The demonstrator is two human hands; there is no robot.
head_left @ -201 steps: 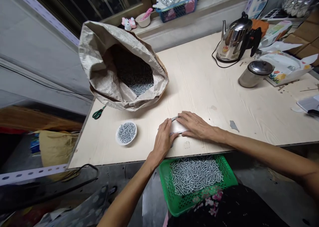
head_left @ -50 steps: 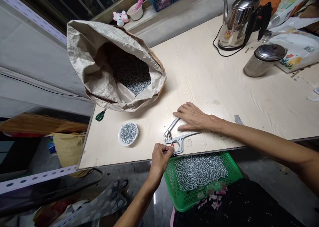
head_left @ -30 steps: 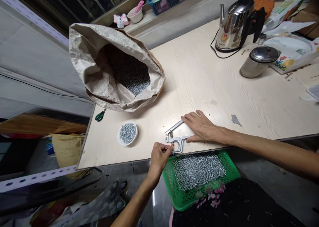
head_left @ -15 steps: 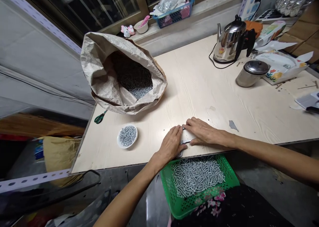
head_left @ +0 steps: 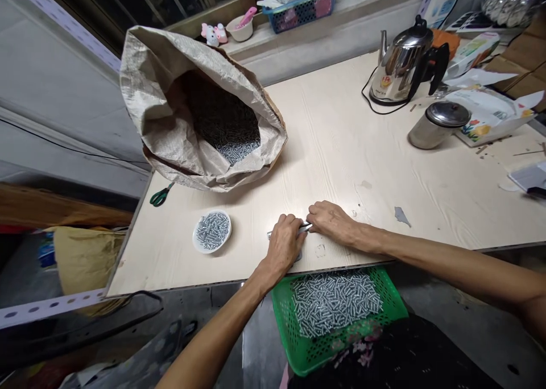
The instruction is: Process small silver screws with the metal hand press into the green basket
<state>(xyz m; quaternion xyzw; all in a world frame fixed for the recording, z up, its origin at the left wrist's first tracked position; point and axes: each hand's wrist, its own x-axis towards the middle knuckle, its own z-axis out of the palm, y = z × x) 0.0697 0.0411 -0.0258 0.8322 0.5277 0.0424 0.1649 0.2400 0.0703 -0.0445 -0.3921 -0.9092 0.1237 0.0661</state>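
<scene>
My left hand [head_left: 285, 240] is closed near the table's front edge, with a thin silvery strip [head_left: 304, 227] coming out from its fingertips. The fingers of my right hand [head_left: 330, 221] pinch the other end of that strip, so it spans the small gap between both hands. Pale and grey edges of something flat show beside and below my left hand, mostly covered by it. A white bowl [head_left: 212, 231] full of small silvery screw-like pieces stands to the left. Under the table edge, a green basket [head_left: 285, 335] contains many similar pieces.
A large woven sack [head_left: 149, 116] with metal pieces inside stands open at the back left. Green-handled scissors [head_left: 159, 197] lie by the left edge. At the right are a kettle [head_left: 396, 70], a lidded metal canister [head_left: 435, 128] and a grey scrap [head_left: 401, 216].
My hands have drawn closer together and moved slightly left. The flat gap between them has narrowed, and the silvery strip now lies between my fingertips. The view has shifted a little.
</scene>
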